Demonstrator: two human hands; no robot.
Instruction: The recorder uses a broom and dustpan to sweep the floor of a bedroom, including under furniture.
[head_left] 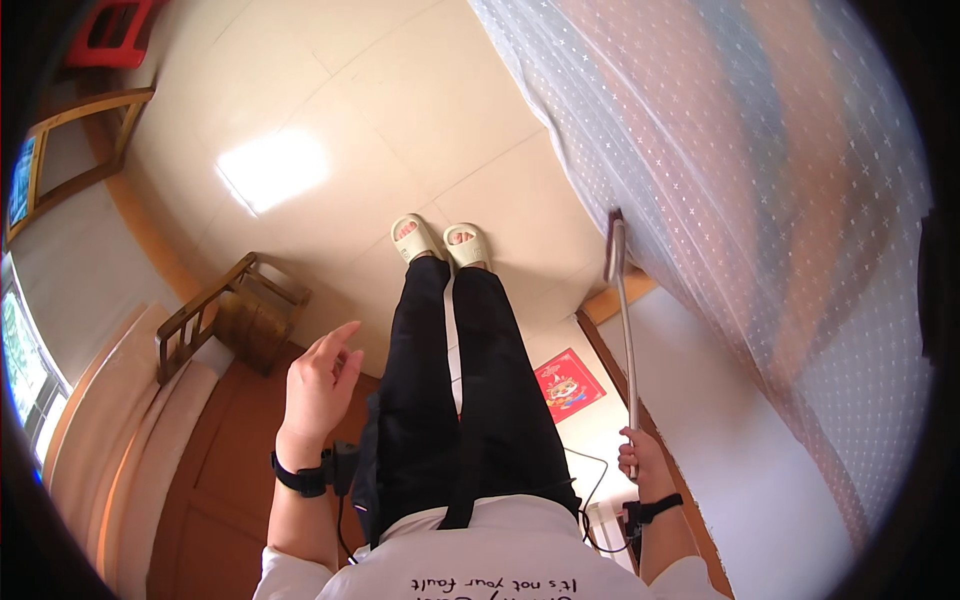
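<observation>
My right hand (646, 462) is wrapped round the upper part of a long, pale handle. It belongs to what looks like a broom (628, 350), whose narrow head with a dark edge (614, 240) is at the far end, beside the hem of a white patterned net curtain (640, 150). Whether the head touches the floor or the net I cannot tell. My left hand (322, 380) is raised at the left of my legs, fingers stretched forward and nothing in it. Both wrists wear black straps with small devices.
Pale floor tiles (380, 110) spread ahead of my slippers (415, 238). On the left are a wooden chair (250, 315), a wooden-framed piece (90, 140), a red plastic stool (115, 35) and beige curtains (140, 430). A red picture (568, 385) shows beside my right leg, near a thin cable (600, 480).
</observation>
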